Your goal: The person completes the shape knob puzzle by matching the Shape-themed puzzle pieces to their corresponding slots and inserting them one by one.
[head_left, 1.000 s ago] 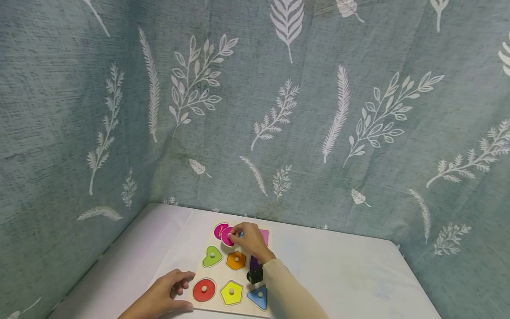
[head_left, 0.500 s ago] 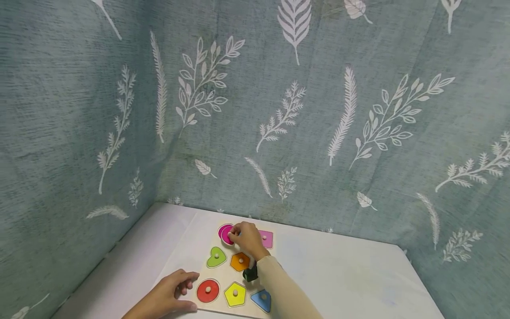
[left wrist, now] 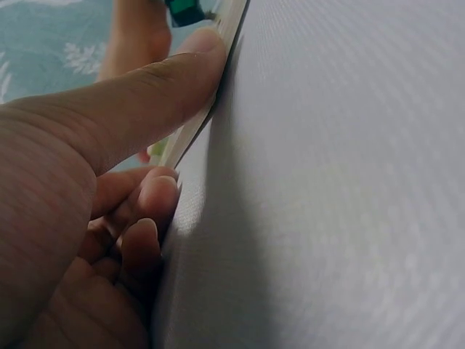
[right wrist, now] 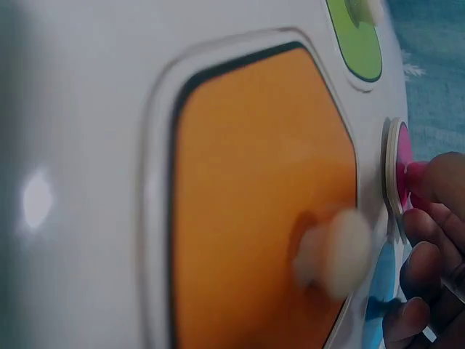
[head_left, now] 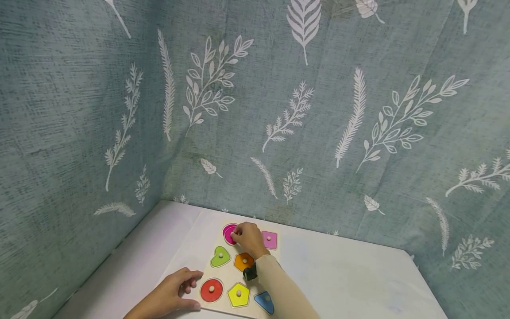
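Observation:
A wooden knob puzzle board [head_left: 229,274] lies on the white-covered table. My right hand [head_left: 250,239] pinches the knob of a magenta puzzle piece [head_left: 229,233] at the board's far left corner. In the right wrist view, that magenta piece [right wrist: 404,149] stands slightly proud of the board, its pale edge showing. My left hand [head_left: 175,290] rests at the near left corner, thumb and index finger against the board's side. Up close in the left wrist view, the left thumb [left wrist: 167,87] lies along the board's edge, with the other fingers loosely bent below.
Other knobbed pieces sit in the board: a green heart [head_left: 220,257], orange hexagon [head_left: 241,262], red circle [head_left: 211,290], yellow pentagon [head_left: 238,296], pink square [head_left: 270,240] and partly hidden blue triangle [head_left: 264,302]. A leaf-patterned curtain [head_left: 239,110] hangs behind the table.
The right hand has brought the magenta piece left and over its recess, so the two now nearly coincide. The left hand stays at the board's edge. The head view has shifted slightly.

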A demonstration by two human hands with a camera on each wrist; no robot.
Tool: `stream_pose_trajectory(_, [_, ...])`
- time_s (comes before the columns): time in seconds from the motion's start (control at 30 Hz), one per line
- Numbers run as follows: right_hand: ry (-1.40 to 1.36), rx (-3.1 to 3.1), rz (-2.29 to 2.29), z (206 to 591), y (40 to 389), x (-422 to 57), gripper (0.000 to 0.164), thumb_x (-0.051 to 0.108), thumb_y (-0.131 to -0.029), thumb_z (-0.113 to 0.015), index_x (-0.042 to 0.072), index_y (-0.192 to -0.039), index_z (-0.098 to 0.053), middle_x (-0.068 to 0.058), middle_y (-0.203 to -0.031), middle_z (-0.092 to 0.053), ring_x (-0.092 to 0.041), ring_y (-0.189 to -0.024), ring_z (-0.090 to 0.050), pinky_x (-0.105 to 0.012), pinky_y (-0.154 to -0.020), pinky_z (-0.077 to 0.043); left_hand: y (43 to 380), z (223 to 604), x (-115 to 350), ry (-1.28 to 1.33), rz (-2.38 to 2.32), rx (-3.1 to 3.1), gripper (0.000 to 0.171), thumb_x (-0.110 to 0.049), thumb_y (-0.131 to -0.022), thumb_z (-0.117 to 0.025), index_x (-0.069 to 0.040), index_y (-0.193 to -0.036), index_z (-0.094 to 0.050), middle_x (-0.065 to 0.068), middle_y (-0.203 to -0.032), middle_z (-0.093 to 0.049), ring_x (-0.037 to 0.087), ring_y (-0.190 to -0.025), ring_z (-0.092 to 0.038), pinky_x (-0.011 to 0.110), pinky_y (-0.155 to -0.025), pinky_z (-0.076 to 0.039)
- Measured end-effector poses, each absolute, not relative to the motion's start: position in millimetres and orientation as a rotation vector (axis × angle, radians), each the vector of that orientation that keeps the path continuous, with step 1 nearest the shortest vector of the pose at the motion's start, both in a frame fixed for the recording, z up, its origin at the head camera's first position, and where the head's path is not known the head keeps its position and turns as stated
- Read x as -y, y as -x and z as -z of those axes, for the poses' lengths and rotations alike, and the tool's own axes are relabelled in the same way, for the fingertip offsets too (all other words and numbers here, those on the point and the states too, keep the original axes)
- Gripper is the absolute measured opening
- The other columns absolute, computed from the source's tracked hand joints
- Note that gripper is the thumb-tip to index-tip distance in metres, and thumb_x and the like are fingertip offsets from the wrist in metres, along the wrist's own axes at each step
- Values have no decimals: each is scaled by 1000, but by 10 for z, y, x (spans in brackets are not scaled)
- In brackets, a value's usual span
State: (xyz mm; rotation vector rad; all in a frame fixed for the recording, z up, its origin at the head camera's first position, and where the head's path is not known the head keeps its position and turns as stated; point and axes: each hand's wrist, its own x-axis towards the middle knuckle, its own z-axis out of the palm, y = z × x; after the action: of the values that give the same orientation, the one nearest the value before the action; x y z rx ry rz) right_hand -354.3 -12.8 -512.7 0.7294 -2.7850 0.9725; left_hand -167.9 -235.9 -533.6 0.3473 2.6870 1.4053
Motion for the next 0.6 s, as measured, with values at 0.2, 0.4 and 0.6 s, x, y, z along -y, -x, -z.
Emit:
stream_pose_trajectory(0.2, [-713, 2810, -898, 5106, 3551, 227, 13, 23, -93, -78, 13, -84, -76, 9, -69, -57, -9, -64, -49, -24, -60, -44, 1666, 5350, 2394, -414, -1426, -2683, 74, -29, -71, -95, 4, -129, -65, 0, -92, -53, 5, -79, -49, 22, -64, -44])
stream_pose_trajectory(0.4, [-665, 2794, -835, 5113, 3601, 271, 15, 23, -92, -79, 14, -81, -75, 8, -69, -58, -10, -64, -50, -26, -62, -44, 1669, 5370, 2416, -432, -1413, -2682, 71, -29, -72, -95, 1, -129, -65, 0, -93, -53, 5, -79, -50, 22, -64, -45])
stream_pose_trajectory(0.6, [-684, 2757, -829, 5127, 3658, 313, 12, 19, -92, -78, 10, -84, -77, 7, -71, -61, -9, -63, -50, -27, -61, -46, 1655, 5357, 2432, -427, -1402, -2693, 70, -29, -72, -95, 1, -129, -65, 1, -93, -54, 5, -79, -50, 22, -64, -45])
